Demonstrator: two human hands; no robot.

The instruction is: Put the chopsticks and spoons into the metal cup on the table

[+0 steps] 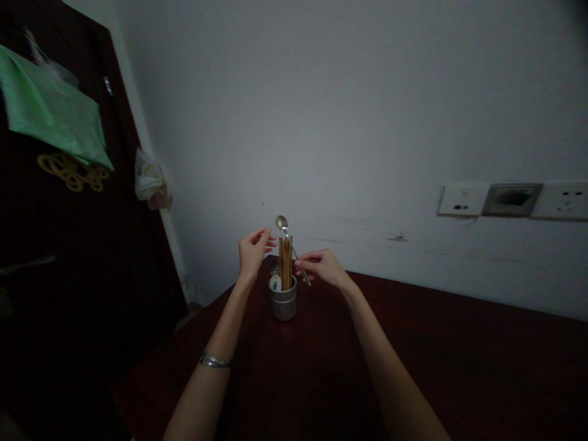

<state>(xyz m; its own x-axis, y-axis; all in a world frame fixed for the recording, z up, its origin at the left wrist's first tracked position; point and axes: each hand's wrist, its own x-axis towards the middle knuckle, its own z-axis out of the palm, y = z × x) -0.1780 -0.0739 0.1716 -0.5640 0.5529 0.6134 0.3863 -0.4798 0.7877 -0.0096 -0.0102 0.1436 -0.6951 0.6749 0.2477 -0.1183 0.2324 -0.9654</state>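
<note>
A metal spoon [295, 252] is pinched by its handle in my right hand [321, 267]. It tilts, bowl up and to the left, over a grey metal cup [284, 304]. Several wooden chopsticks [285, 263] stand upright in that cup, along with a white spoon [275, 283] and a second metal spoon [274, 267], partly hidden behind it. My left hand [255, 248] hovers just left of the chopsticks, its fingers bent and apart, holding nothing that I can see.
The cup stands near the far corner of a dark red table [331, 349], close to a grey wall [321, 122]. Wall sockets [512, 200] sit at the right. On the left, a dark door [92, 233] carries a green cloth [57, 110] and a plastic bag [147, 176] hangs by its edge.
</note>
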